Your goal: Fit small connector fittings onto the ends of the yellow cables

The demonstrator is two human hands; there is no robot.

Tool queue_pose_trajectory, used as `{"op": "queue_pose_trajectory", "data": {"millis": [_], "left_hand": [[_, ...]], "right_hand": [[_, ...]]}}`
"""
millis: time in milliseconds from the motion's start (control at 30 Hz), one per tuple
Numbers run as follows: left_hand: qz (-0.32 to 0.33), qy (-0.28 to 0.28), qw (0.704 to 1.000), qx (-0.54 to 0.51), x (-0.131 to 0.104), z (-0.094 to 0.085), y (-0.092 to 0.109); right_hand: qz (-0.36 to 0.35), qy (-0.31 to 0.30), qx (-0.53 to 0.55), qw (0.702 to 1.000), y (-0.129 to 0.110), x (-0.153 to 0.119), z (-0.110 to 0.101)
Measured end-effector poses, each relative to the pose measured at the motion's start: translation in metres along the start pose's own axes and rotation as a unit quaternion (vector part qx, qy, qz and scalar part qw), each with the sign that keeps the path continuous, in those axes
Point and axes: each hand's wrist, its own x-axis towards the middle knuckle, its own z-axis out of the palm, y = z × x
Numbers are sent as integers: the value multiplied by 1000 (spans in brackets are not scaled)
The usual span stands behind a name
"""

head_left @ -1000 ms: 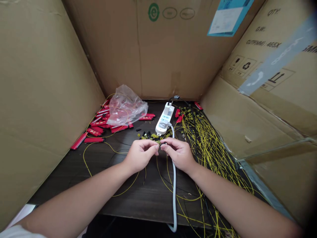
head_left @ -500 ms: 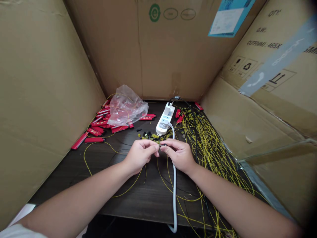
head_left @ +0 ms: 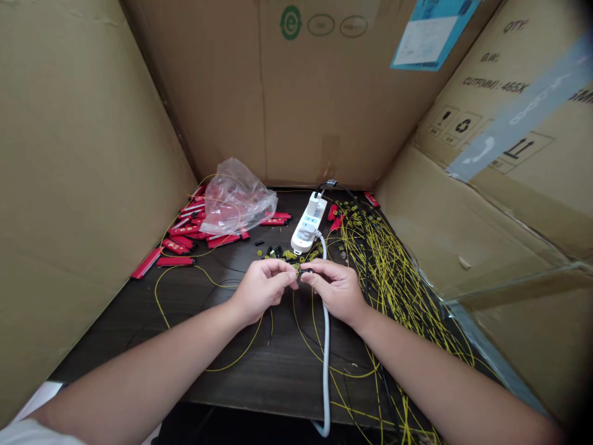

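Observation:
My left hand and my right hand meet fingertip to fingertip over the middle of the dark table. Between the thumb and fingers of my right hand sits a small black piece, too small to name. My left hand is pinched too, at the piece's left end; what lies in its fingertips is mostly hidden. Just beyond the hands lies a heap of small black and yellow parts. Thin yellow wires loop over the table below the hands.
A white power strip with a thick white cord stands behind the hands. Left are red packs and a clear plastic bag. A tangle of yellow wires spreads right. Cardboard walls enclose three sides.
The hands stay in nearly the same place. The fingertips have parted very slightly, and a bit more of the black piece shows between them.

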Motion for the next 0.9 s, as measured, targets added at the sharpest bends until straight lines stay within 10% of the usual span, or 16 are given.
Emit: {"op": "queue_pose_trajectory", "data": {"millis": [900], "left_hand": [[-22, 3, 1000, -3, 0, 1, 0]], "right_hand": [[20, 4, -17, 1000, -1, -1, 2]]}}
